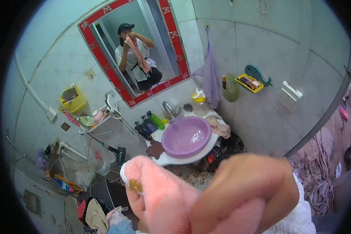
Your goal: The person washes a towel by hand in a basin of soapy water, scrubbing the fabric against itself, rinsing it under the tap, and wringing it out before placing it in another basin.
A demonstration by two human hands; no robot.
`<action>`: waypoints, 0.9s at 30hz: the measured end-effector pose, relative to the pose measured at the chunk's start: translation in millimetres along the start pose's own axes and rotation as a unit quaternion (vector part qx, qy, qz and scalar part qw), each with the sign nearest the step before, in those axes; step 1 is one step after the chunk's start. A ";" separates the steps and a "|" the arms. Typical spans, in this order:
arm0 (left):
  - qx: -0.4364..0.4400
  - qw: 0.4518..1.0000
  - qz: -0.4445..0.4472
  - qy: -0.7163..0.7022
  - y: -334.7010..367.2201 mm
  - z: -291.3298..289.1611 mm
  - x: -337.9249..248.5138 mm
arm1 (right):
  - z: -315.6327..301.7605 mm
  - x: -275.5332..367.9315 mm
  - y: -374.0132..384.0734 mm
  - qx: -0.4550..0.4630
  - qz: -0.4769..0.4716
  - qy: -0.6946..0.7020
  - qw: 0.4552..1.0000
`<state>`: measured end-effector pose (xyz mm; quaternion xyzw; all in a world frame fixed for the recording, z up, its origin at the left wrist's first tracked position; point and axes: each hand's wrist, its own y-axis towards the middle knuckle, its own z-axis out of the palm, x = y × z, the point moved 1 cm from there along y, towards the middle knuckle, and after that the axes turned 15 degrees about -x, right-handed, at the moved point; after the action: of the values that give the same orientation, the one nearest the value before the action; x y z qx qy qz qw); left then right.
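Observation:
A fluffy pink towel point(163, 191) with a small brown patch near its edge is stretched across the lower middle, close to the camera. My left hand point(135, 203) grips its left end, with most of the fingers hidden behind the cloth. Bent over the towel on the other side, my right hand point(247, 183) is closed on it and slightly blurred. The mirror point(152, 46) shows the towel raised in both hands, one end hanging down. Beyond it, a purple basin point(186, 136) with a glossy inside rests on the white sink point(175, 159).
Around the faucet point(169, 109) stand a green bottle point(156, 120), dark bottles and a yellow-lidded jar point(200, 105). A crumpled cloth point(219, 126) lies right of the basin. A purple towel point(210, 78) hangs on the wall. A hair dryer point(121, 156) hangs left; clothes point(97, 216) are piled below.

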<state>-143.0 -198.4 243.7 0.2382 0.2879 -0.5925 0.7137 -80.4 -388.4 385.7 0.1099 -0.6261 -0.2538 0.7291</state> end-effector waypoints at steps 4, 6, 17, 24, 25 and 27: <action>-0.016 0.996 0.079 0.038 -15.9 -3.0 -22.8 | 48.0 -16.1 -12.2 -0.209 -0.013 -0.058 0.976; 0.017 0.995 0.097 0.012 0.0 9.3 -12.8 | 62.5 -35.7 -13.5 -0.365 -0.092 0.058 0.925; 0.018 0.957 0.290 0.023 -18.8 17.9 -76.7 | 105.2 -65.3 48.6 -0.757 -0.356 -0.532 0.134; 0.012 0.960 0.281 -0.004 -22.3 26.5 -76.9 | 86.6 -55.6 32.9 -0.558 -0.479 -0.627 0.258; 0.013 0.964 0.266 -0.019 -20.4 29.5 -74.3 | 77.8 -53.4 26.9 -0.503 -0.499 -0.647 0.281; 0.021 0.973 0.222 -0.057 -10.6 40.2 -64.9 | 58.3 -45.6 14.4 -0.395 -0.523 -0.684 0.321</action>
<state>-156.9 -181.8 317.7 0.2769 0.1738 -0.4374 0.8377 -137.5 -343.9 364.6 -0.0993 -0.5417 -0.7850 -0.2836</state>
